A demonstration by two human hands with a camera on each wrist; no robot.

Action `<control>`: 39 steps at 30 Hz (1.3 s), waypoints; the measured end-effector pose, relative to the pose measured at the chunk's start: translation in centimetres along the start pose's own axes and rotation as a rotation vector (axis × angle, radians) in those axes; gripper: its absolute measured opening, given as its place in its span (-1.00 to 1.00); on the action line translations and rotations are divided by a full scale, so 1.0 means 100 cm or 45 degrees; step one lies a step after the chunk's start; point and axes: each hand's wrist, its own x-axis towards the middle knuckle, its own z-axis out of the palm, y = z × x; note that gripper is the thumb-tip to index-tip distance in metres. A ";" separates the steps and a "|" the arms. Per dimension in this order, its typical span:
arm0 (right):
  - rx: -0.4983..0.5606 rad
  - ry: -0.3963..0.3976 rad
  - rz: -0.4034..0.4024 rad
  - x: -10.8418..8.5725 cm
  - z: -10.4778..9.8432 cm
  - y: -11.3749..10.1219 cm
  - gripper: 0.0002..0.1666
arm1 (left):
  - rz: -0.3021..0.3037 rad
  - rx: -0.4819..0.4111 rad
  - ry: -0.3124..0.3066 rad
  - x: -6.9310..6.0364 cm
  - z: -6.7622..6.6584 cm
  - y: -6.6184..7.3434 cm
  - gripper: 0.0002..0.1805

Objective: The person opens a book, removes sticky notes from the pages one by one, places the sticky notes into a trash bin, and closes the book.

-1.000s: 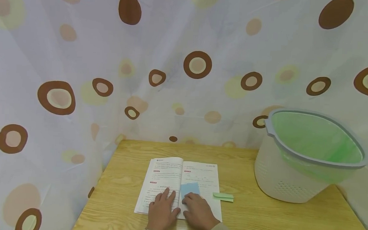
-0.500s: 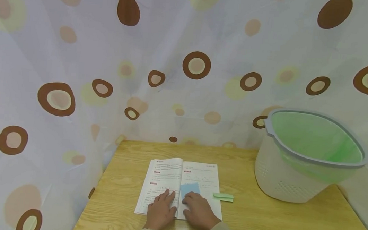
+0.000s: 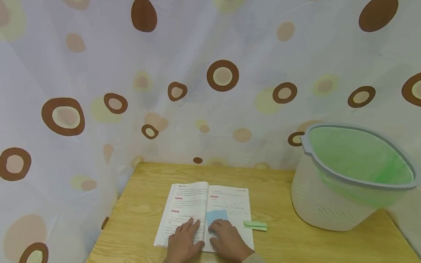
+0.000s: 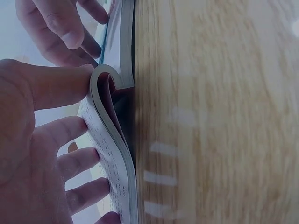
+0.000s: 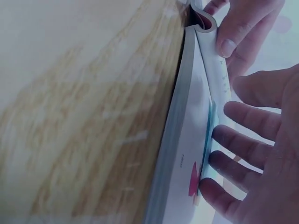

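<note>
An open book (image 3: pixel 189 200) with printed pages lies on the wooden table. On its right page, beside the spine, is a blue slip of paper (image 3: pixel 217 215). My left hand (image 3: pixel 184 243) rests on the lower left page, fingers spread and thumb by the raised fold near the spine. The left wrist view shows those fingertips (image 4: pixel 88 158) touching the page. My right hand (image 3: pixel 229 241) lies over the lower part of the blue slip and hides it. In the right wrist view its loosely bent fingertips (image 5: pixel 219 133) touch the slip's surface.
To the right of the book lies a folded light green paper (image 3: pixel 255 225). A white basket (image 3: pixel 329 207) with a grey rim and a green lining stands at the table's right. Behind the table (image 3: pixel 279 254) hangs a white curtain (image 3: pixel 194 35) with brown and yellow spots.
My left hand shifts very slightly on the left page. The right hand stays on the blue slip. The head view has tilted a little.
</note>
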 end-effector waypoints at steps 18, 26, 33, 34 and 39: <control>0.164 0.258 -0.044 -0.001 -0.034 0.010 -0.78 | -0.029 -0.039 0.002 0.000 0.000 0.001 -0.30; 0.131 0.443 0.026 -0.005 -0.070 0.034 -0.76 | -0.063 -0.032 0.002 0.002 0.003 0.001 -0.29; 0.073 0.476 0.092 -0.009 -0.090 0.059 -0.71 | -0.090 -0.033 -0.008 0.003 0.002 0.000 -0.30; 0.071 0.469 0.110 -0.010 -0.091 0.062 -0.70 | -0.096 -0.039 -0.011 0.003 0.001 0.001 -0.30; 0.056 0.394 0.235 -0.018 -0.091 0.072 -0.67 | -0.098 -0.060 -0.024 0.003 0.001 0.002 -0.29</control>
